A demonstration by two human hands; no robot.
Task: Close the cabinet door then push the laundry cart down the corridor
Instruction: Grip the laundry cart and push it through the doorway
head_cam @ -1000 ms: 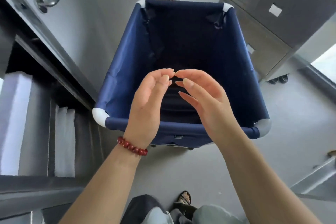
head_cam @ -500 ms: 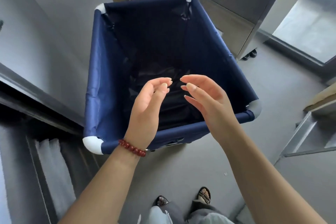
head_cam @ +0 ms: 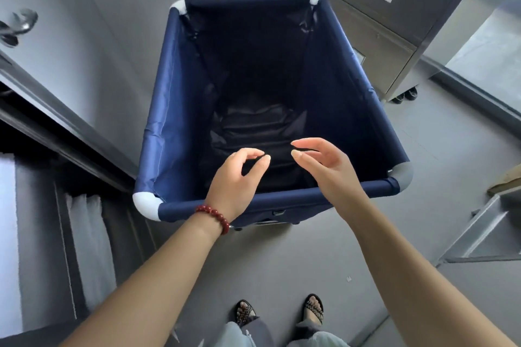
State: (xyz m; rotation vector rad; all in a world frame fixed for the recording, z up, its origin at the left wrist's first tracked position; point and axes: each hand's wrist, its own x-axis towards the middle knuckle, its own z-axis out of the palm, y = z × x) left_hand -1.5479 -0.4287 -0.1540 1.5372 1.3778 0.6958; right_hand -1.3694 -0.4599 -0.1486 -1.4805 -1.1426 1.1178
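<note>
A navy fabric laundry cart [head_cam: 169,110] with white corner caps stands in front of me, and its dark inside looks empty. My left hand [head_cam: 235,180], with a red bead bracelet at the wrist, hovers above the cart's near rail [head_cam: 183,208], fingers loosely curled and holding nothing. My right hand [head_cam: 327,166] hovers beside it over the same rail, fingers relaxed and empty. Neither hand touches the cart. On the left, a steel cabinet door [head_cam: 70,59] with a metal handle [head_cam: 17,27] stands open next to the cart.
Below the open door, shelves [head_cam: 56,234] hold folded white linen [head_cam: 90,248]. A steel locker unit on castors [head_cam: 394,22] stands at the back right. A low steel frame [head_cam: 479,234] juts in from the right. Grey floor runs ahead past the cart. My sandalled feet [head_cam: 279,313] are below.
My fingertips were touching one second ago; both hands have since drawn apart and dropped lower toward the cart's near rail. The view swung right, then back to centre on the cart.
</note>
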